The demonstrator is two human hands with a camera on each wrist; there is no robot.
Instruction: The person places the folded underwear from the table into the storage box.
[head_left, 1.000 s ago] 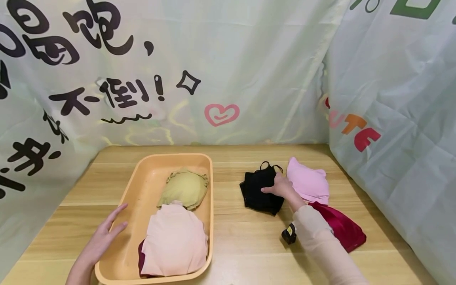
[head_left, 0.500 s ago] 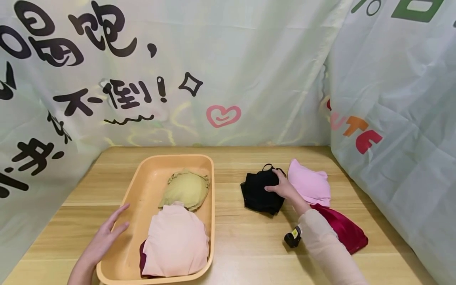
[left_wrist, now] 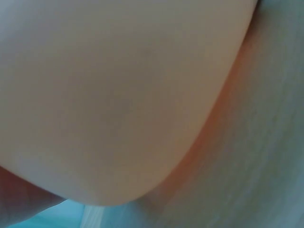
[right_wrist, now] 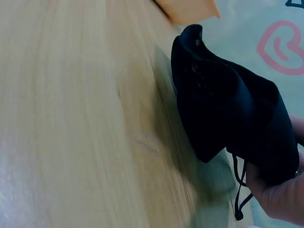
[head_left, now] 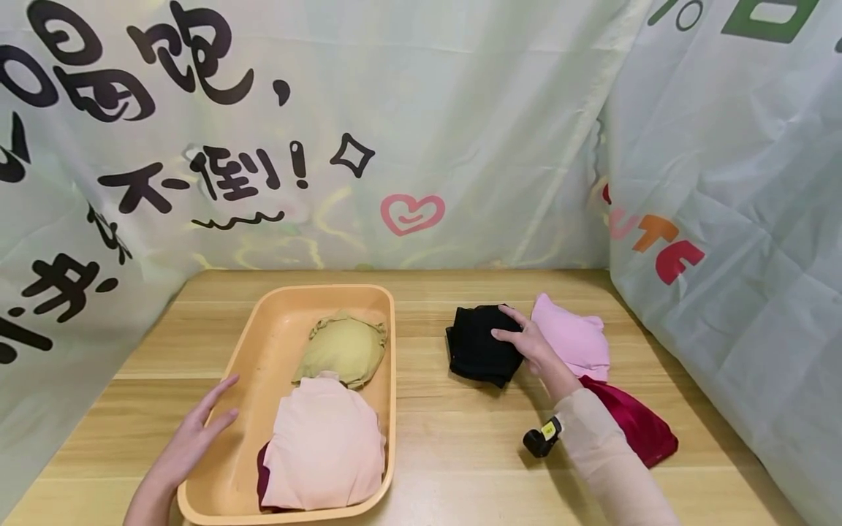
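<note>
From where I'm standing, the folded black cloth garment with thin straps [head_left: 483, 347] is just coming up off the pale wood-grain table [head_left: 454, 453]. A moment ago it was lying flatter there, its strap loops showing at the far edge; now its body is rising and bunching, and in the right wrist view the loops are dangling below it while a shadow is falling on the wood. The right hand [head_left: 531, 343] is pinching it by its right-hand edge, thumb on the near face, fingers closing from behind.

I'd judge that the pick-up is getting under way: the garment is leaving its place but is hanging well apart from the orange-tan rounded plastic tray [head_left: 263, 358], to the person's right of it. Inside that tray a ruffled olive-green garment [head_left: 345, 351] and a pale pink folded garment [head_left: 329, 446] are lying.

The left hand [head_left: 187, 446] is staying at the tray's left rim, fingers spread and nearly straight, gripping nothing; its wrist view is too blurred to help.

Beyond the right hand, a lilac folded garment [head_left: 571, 336] and a shiny wine-red garment [head_left: 631, 424] are lying on the table.
</note>
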